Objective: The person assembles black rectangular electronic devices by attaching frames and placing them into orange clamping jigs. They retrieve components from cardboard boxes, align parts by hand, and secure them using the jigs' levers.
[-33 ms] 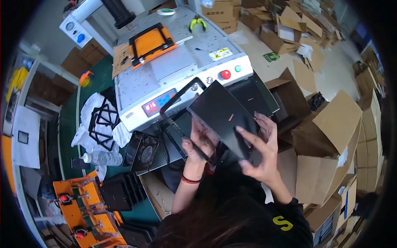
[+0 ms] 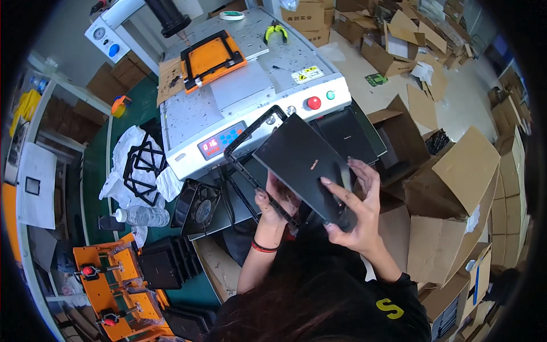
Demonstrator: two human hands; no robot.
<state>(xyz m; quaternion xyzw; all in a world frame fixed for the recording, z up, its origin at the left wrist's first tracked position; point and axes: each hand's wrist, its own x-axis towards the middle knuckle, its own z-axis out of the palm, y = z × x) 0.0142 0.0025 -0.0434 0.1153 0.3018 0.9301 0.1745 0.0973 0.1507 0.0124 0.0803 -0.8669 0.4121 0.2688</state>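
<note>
As hands (image 2: 363, 214) hold panel (image 2: 297, 154), cartons (image 2: 430, 245) flank worktop (image 2: 305, 56) (speckled).

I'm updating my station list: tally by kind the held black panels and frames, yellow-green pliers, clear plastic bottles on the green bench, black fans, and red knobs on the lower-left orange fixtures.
Black rectangular panel, held: 1
Thin black rectangular frame, held: 1
Yellow-green-handled pliers: 1
Clear plastic bottle: 1
Black square-housed fan: 1
Red knobs: 2
Total: 7
</note>
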